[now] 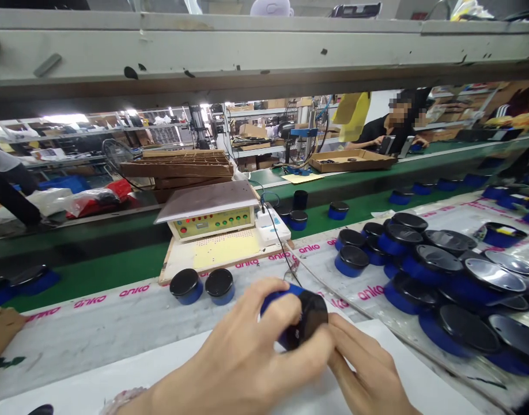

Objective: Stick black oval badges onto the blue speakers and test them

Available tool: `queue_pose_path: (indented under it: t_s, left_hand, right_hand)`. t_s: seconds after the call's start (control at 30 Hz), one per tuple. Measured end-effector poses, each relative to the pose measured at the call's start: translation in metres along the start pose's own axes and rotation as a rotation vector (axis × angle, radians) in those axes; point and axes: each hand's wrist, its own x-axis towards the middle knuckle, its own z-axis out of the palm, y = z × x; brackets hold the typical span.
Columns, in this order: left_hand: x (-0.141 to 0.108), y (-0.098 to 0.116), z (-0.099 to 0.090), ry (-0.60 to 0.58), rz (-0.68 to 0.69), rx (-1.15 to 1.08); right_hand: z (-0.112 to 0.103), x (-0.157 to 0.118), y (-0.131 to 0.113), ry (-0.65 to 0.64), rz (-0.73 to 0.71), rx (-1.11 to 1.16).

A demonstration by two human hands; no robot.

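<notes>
In front of me I hold a round blue-and-black device point(308, 314), its black face with small pale markings turned partly toward me and tilted. My left hand point(251, 340) is wrapped over it from the left, with fingers on the blue side and the thumb near its lower right edge. My right hand point(368, 363) is closed at the right edge of the same device, fingertips pressed against it. A thin black cable point(278, 230) comes down from behind and reaches the device's upper edge. Two similar round devices point(186, 286) stand side by side just beyond my left hand.
A large pile of blue-and-black devices point(435, 262) lies at right. Behind stands a tester box with lit buttons point(212, 221) on a board, beside a white socket block point(274, 231). A green conveyor belt point(109, 253) carries more devices. A co-worker point(392, 127) sits across; a shelf beam point(264, 55) hangs overhead.
</notes>
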Motion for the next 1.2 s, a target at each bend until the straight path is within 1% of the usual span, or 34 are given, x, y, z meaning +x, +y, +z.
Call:
queue_pose_path:
  t_s: [0.07,0.1,0.13,0.17,0.2,0.27,0.33,0.37,0.4,0.47,0.53,0.6,0.63,0.67,0.7,0.77,0.83,0.9,0.93,0.97,1.0,1.07,1.13,1.2]
  left_hand:
    - [-0.002,-0.003,0.004,-0.173,-0.094,-0.045]
    - [-0.004,-0.006,0.009,-0.259,-0.134,-0.072]
    - [-0.005,-0.011,0.017,-0.329,-0.182,-0.102]
    - [-0.007,-0.018,0.026,-0.373,-0.247,-0.131]
    - [-0.009,-0.026,0.036,-0.401,-0.324,-0.153]
    - [-0.014,-0.046,0.058,-0.415,-0.486,-0.150]
    - [-0.022,-0.067,0.075,-0.435,-0.597,-0.114]
    - [-0.027,-0.076,0.080,-0.459,-0.631,-0.096]
    - [-0.031,-0.084,0.083,-0.489,-0.663,-0.078]
    - [-0.036,-0.095,0.081,-0.545,-0.724,-0.031]
    - [-0.032,-0.100,0.076,-0.572,-0.765,0.020]
    - [-0.012,-0.103,0.074,-0.563,-0.749,0.039]
    - [0.003,-0.103,0.078,-0.547,-0.717,0.028]
    - [0.022,-0.104,0.085,-0.527,-0.672,0.004]
    - [0.043,-0.106,0.096,-0.505,-0.623,-0.031]
    - [0.086,-0.111,0.128,-0.472,-0.546,-0.109]
    - [0.122,-0.118,0.163,-0.445,-0.546,-0.173]
    - [0.144,-0.125,0.191,-0.429,-0.581,-0.257]
    - [0.150,-0.127,0.201,-0.422,-0.598,-0.310]
    - [0.153,-0.129,0.206,-0.415,-0.613,-0.369]
    - [0.153,-0.129,0.207,-0.405,-0.624,-0.433]
    - [0.144,-0.125,0.199,-0.383,-0.631,-0.580]
    - [0.125,-0.117,0.178,-0.363,-0.618,-0.753]
    - [0.101,-0.104,0.149,-0.350,-0.594,-0.934]
  right_hand:
    - [0.000,-0.001,0.004,-0.114,-0.017,-0.014]
    - [0.001,-0.002,0.006,-0.150,-0.026,-0.045]
    - [0.001,-0.002,0.009,-0.155,-0.036,-0.091]
    - [0.001,-0.003,0.013,-0.123,-0.042,-0.149]
    - [0.001,-0.003,0.016,-0.062,-0.039,-0.215]
    - [-0.002,-0.005,0.024,0.071,-0.006,-0.319]
    - [-0.005,-0.007,0.030,0.135,0.049,-0.329]
    - [-0.007,-0.008,0.032,0.132,0.070,-0.296]
    - [-0.007,-0.009,0.034,0.120,0.082,-0.252]
    - [-0.005,-0.012,0.037,0.111,0.089,-0.173]
    - [-0.001,-0.015,0.042,0.123,0.094,-0.114]
    - [0.004,-0.017,0.047,0.131,0.099,-0.063]
    - [0.006,-0.017,0.050,0.118,0.095,-0.039]
    - [0.007,-0.017,0.053,0.099,0.087,-0.019]
    - [0.008,-0.017,0.055,0.078,0.077,-0.006]
    - [0.008,-0.018,0.059,0.038,0.064,-0.004]
    - [0.007,-0.019,0.061,0.020,0.070,-0.027]
    - [0.007,-0.021,0.064,0.024,0.076,-0.060]
    - [0.007,-0.021,0.066,0.038,0.083,-0.067]
    - [0.007,-0.022,0.067,0.063,0.097,-0.066]
    - [0.006,-0.023,0.068,0.096,0.124,-0.057]
    - [0.003,-0.022,0.068,0.157,0.216,-0.021]
    - [-0.003,-0.019,0.064,0.200,0.324,0.011]
    - [-0.011,-0.015,0.056,0.222,0.388,0.018]
